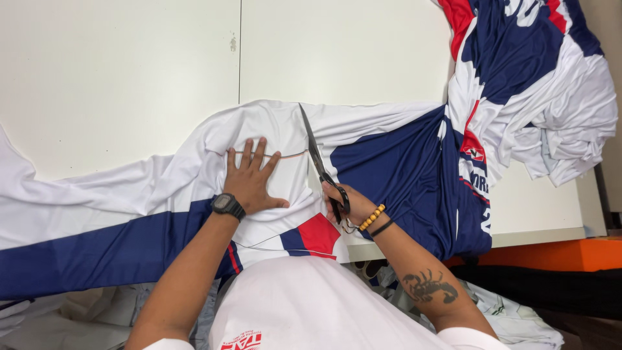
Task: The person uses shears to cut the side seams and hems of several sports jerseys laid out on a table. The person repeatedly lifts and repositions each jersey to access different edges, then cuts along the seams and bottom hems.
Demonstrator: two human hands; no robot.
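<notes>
Fabric, white with navy and red panels, lies spread across the white bench in front of me. My left hand rests flat on the white part, fingers extended and spread, palm down, pinning the cloth; a black watch sits on that wrist. My right hand is closed through the handles of black scissors, whose blades point away from me along the white section, just right of my left fingertips. Blades appear nearly closed, though the angle makes this hard to confirm. A thin line runs across the cloth at my left fingertips. A beaded bracelet circles my right wrist. More of the same printed cloth is bunched at the bench's far right corner.
</notes>
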